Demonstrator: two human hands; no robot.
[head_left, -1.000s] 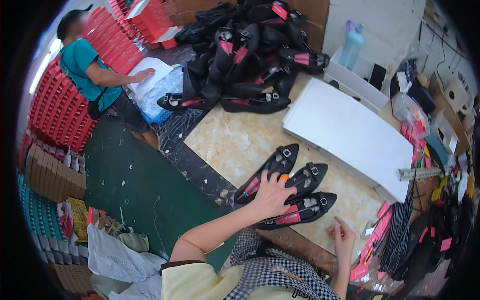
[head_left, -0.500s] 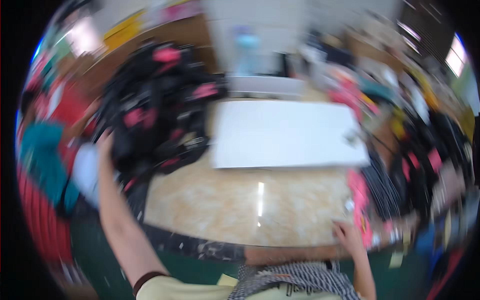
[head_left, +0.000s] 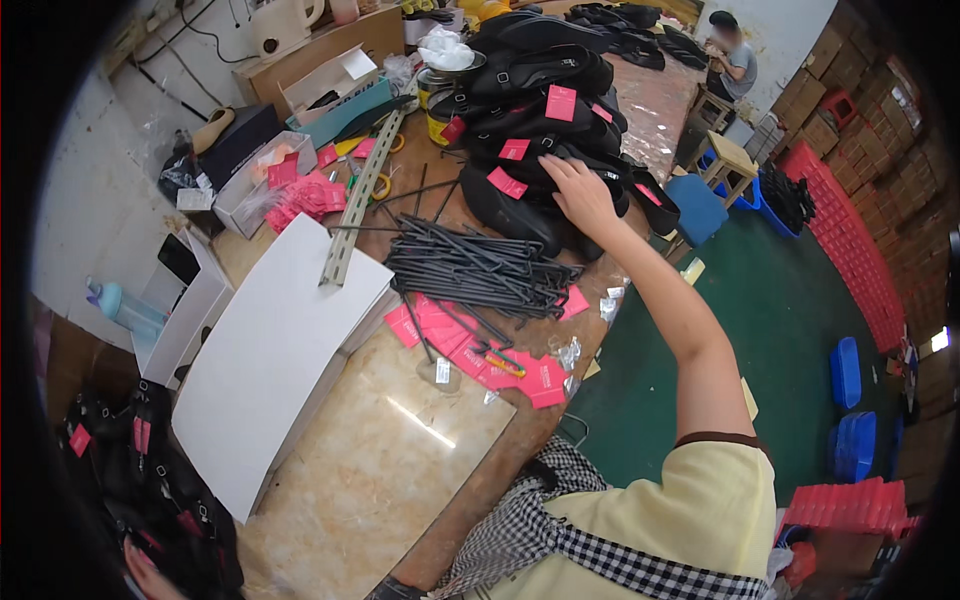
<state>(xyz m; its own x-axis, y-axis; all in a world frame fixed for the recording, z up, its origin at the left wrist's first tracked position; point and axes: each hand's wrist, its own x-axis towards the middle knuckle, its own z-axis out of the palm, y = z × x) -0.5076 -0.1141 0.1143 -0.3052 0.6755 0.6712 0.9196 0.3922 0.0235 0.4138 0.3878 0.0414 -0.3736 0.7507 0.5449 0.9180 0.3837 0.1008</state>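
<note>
We stretch our right hand (head_left: 583,195) palm down over the heaped black shoes (head_left: 545,68) at the far end of the table (head_left: 390,480). Its fingers extend across them, but we cannot tell whether they grip one, since the thumb is hidden. Our left hand (head_left: 148,575) is at the lower left edge, beside a second pile of shoes (head_left: 170,480); it is blurred and cut off, so whether it holds anything we cannot tell. Pink tags (head_left: 561,102) show among the shoes in both piles.

Between the two piles we have a stack of white sheets (head_left: 280,350), with a perforated metal strip (head_left: 360,200) lying across its far end. Next to that are a bundle of thin black rods (head_left: 470,265) and scattered pink cards (head_left: 545,382) (some lie partly under the rods). Beyond our right arm, a person (head_left: 737,72) sits near the wall.
</note>
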